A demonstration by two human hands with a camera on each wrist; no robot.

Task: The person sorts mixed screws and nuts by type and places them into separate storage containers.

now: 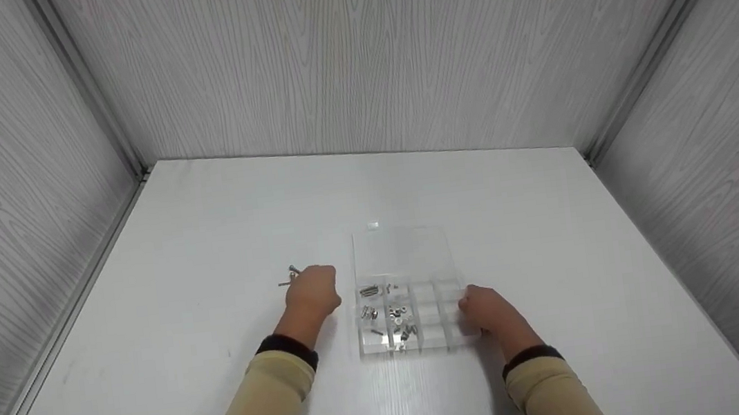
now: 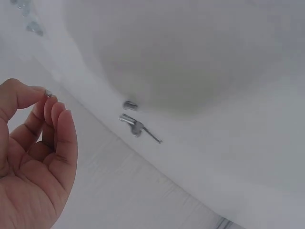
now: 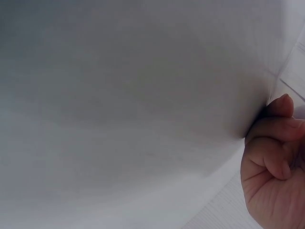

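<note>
- Two hands in play: our left hand (image 1: 313, 290) sits left of centre in the head view, thumb and fingertip pinching a tiny screw (image 2: 48, 93), other fingers loosely curled.
- Our right hand (image 1: 482, 309) curls against the right wall of the clear compartment box (image 1: 451, 341), lower centre, seemingly steadying it.
- A few loose screws (image 2: 136, 125) lie on the white table (image 1: 205, 226), just beyond the left fingertips.
- Risk as we see it: that pinch is tiny, so the screw could slip and roll off.
- Bumping the box could probably mix the sorted bits.
</note>
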